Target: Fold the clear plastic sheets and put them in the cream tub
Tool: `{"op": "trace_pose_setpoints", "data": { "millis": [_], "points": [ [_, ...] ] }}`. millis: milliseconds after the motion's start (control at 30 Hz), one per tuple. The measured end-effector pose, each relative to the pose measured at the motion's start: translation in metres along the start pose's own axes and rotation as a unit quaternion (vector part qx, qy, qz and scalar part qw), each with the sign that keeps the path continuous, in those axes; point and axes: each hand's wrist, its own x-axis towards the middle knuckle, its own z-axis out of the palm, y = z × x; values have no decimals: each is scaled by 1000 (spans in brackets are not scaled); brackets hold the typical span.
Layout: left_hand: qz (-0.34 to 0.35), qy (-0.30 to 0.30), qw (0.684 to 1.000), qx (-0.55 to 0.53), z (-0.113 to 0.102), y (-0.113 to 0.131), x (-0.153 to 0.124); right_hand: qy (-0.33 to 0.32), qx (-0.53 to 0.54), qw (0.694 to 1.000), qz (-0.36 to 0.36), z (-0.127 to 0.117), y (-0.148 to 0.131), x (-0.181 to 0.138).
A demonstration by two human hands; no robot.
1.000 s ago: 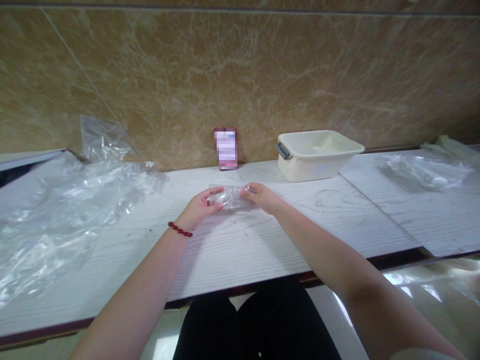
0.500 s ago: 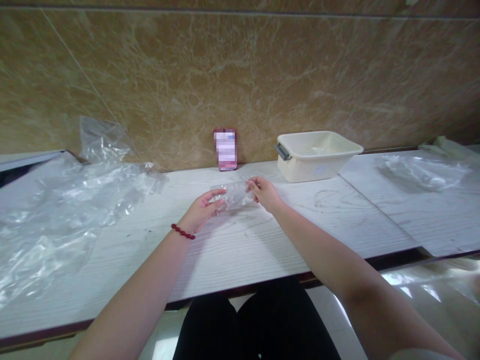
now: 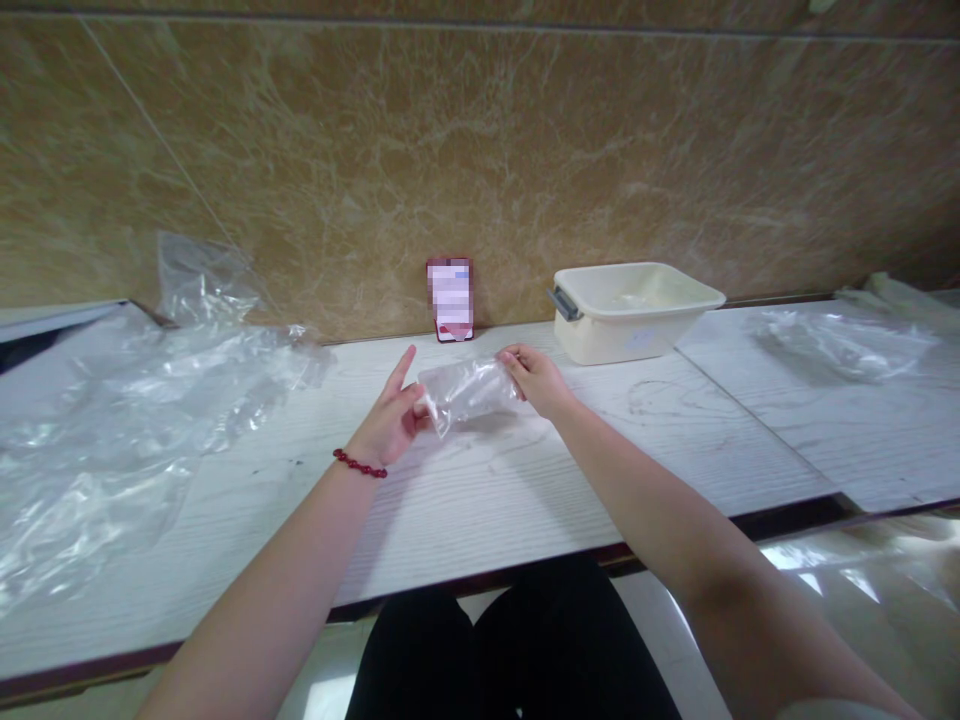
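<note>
A small clear plastic bag [image 3: 466, 389] hangs just above the white wood-grain table [image 3: 480, 490], stretched between both hands. My left hand [image 3: 390, 420], with a red bead bracelet on the wrist, pinches the bag's left corner between thumb and middle fingers while the index finger points up. My right hand [image 3: 534, 380] grips the bag's right edge with curled fingers.
A large heap of clear plastic sheeting [image 3: 127, 420] covers the table's left side. A cream plastic tub [image 3: 634, 310] with a grey handle stands at the back right, a small red and white card [image 3: 451, 298] leans on the marble wall, and more clear plastic [image 3: 840, 340] lies far right.
Both hands have lifted the small bag off the table and tilted it. My left index finger has straightened upward and the bag's left corner now hangs lower.
</note>
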Motion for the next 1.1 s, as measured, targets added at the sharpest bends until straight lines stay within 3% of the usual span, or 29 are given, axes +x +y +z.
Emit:
{"op": "trace_pose_setpoints", "data": {
  "millis": [167,333,500,600,700,833,1100],
  "points": [
    [-119,-97,988,-16,4,5,-7,-127,40,990,40,-1,-11,-8],
    [-113,-176,976,57,12,-2,-14,-242,8,966,91,0,-10,-13],
    [-129,-199,963,125,15,-12,-11,-192,115,956,190,2,-2,-8],
    [-85,-149,977,124,16,-16,-8,-222,213,903,300,0,-2,-6],
    [-3,-83,984,160,17,-18,-4,-266,251,862,351,-2,-4,-6],
    [60,-45,965,251,16,-19,-2,-231,269,879,320,0,-2,-7],
    [75,-82,942,315,18,-15,-4,-157,276,908,275,7,-7,-13]
  ]
}}
